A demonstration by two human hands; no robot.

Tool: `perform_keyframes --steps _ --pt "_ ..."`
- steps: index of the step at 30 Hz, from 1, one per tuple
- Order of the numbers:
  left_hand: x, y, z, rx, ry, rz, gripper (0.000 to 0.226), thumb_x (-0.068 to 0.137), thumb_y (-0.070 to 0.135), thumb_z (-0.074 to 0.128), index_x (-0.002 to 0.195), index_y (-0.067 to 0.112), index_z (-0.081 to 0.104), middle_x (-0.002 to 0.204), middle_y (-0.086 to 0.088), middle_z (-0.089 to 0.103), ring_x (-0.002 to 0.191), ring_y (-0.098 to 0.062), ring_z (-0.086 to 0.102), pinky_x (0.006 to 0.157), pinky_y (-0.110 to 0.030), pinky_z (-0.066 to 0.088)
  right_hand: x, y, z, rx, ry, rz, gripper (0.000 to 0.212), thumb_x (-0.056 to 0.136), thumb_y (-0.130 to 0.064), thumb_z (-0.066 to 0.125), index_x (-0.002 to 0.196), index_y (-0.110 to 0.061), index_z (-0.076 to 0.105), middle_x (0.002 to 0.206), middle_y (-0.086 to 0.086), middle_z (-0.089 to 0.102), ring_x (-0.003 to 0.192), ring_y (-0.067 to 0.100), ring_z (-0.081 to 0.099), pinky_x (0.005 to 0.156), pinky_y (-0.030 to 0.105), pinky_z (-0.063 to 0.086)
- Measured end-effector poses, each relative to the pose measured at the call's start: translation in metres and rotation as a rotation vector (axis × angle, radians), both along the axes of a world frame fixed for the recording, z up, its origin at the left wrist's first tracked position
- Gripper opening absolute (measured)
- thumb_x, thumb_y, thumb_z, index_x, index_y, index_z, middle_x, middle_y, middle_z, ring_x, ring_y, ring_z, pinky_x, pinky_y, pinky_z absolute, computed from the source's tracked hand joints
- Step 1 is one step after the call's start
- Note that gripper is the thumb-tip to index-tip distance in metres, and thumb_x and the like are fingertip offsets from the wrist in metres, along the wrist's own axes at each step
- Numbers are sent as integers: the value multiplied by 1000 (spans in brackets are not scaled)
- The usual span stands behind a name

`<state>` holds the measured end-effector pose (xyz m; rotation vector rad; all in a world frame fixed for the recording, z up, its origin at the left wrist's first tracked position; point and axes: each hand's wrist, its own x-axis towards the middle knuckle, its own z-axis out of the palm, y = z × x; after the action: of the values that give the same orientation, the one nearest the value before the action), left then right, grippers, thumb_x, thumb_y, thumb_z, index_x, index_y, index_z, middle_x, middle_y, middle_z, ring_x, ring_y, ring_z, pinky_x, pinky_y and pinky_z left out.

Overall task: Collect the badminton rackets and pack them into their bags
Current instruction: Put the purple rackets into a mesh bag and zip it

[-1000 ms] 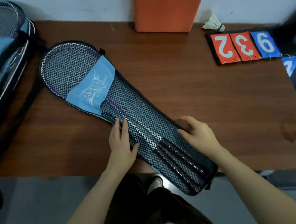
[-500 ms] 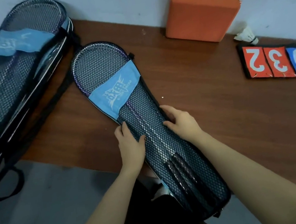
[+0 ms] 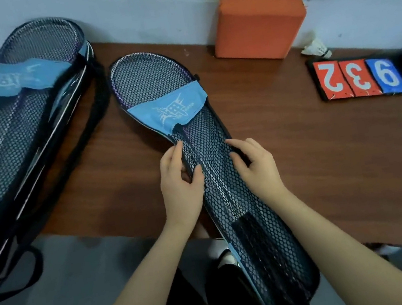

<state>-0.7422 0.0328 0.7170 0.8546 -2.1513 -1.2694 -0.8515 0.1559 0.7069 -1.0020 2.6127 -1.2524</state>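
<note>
Both hands have slid up the mesh racket bag (image 3: 210, 166) — left hand (image 3: 179, 179) pinching its left edge, right hand (image 3: 256, 167) curled on its right edge. Its long axis runs from the tabletop (image 3: 312, 150) back-left, past the front edge — handles nearest.

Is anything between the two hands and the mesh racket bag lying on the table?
Nothing visible. The left hand and right hand both grip the edges of the mesh racket bag directly, mid-length, on the wooden table; the rackets are inside it.
</note>
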Motion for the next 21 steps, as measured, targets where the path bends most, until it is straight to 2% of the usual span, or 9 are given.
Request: perform_keyframes --steps 3,5,8,10,11,14,15,21 --pt "7 -20 12 -19 80 -84 51 87 7 60 135 13 45 127 5 46 79 -1 51 75 -11 45 20 -11 16 -36 45 -86 29 92 -12 54 120 -11 59 92 -8 56 80 6 54 70 26 47" --pt "10 -36 17 -37 153 -138 48 87 5 60 133 9 48 127 0 50 75 -4 51 74 -16 46 31 -22 25 -56 73 -132 29 92 -11 55 120 -10 60 93 -8 56 82 6 54 72 24 46" --pt "24 -77 30 -11 154 -189 47 87 7 60 133 12 50 128 6 51 75 6 51 76 -7 43 60 -57 41 -83 142 -205 28 91 -11 56 118 -7 60 89 -4 57 77 9 54 69 25 46" --pt "36 -109 44 -53 144 -240 47 87 8 61 132 14 50 126 7 51 80 11 52 77 -5 42 78 -86 50 -101 161 -261 27 91 -13 57 117 -9 61 89 -1 60 75 14 57 69 32 49" --pt "43 -126 52 -86 142 -267 46 86 8 62 131 13 51 125 5 52 87 8 54 81 -8 43 89 -101 54 -113 162 -292 26 91 -14 57 116 -10 61 90 0 62 76 15 58 70 34 51" --pt "65 -175 73 -139 148 -291 47 85 8 63 130 12 51 124 0 55 107 -11 55 97 -27 44 119 -149 69 -162 172 -341 24 91 -13 56 114 -10 62 91 0 63 79 14 59 72 37 52" --pt "72 -189 79 -142 147 -289 47 85 8 63 130 12 51 124 1 55 109 -12 55 99 -30 44 128 -165 74 -178 175 -347 23 91 -12 56 113 -10 63 91 -1 63 80 13 59 73 36 52" --pt "111 -269 101 -240 130 -244 44 87 9 61 129 13 52 127 1 55 118 -10 49 105 -24 36 160 -242 98 -246 195 -304 21 90 -12 58 109 -11 65 89 -3 63 74 13 59 69 33 52"
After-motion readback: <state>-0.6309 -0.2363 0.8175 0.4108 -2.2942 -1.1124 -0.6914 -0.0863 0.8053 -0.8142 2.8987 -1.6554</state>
